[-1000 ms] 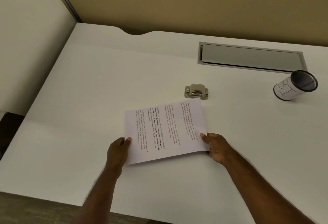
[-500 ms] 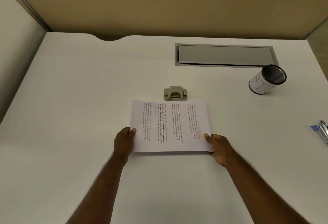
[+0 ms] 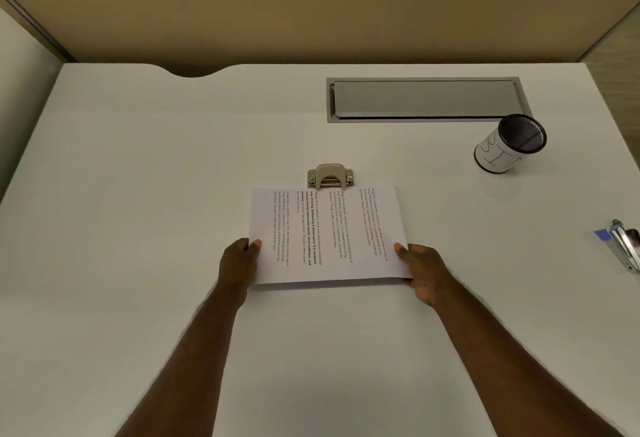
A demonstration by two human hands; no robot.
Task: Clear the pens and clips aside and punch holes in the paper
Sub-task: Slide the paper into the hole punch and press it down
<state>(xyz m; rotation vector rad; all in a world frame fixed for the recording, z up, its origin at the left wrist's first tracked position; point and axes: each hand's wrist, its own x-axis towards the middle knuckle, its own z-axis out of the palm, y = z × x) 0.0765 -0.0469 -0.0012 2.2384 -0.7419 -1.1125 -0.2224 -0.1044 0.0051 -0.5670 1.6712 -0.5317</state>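
A printed sheet of paper [image 3: 329, 235] lies on the white desk, its text running sideways. My left hand [image 3: 239, 263] pinches its near left corner and my right hand [image 3: 420, 270] pinches its near right corner. The sheet's far edge reaches the mouth of a small beige metal hole punch [image 3: 330, 175]; whether it is inside the slot I cannot tell. No pens or clips lie near the paper.
A mesh pen cup [image 3: 510, 144] with a white label stands at the right. A grey cable hatch [image 3: 424, 100] is set into the desk at the back. A metal stapler-like tool with a blue piece [image 3: 621, 246] lies at the right edge.
The sheet was turned from slanted to square with the desk and slid forward until its far edge meets the punch. Both hands kept their hold on the near corners.
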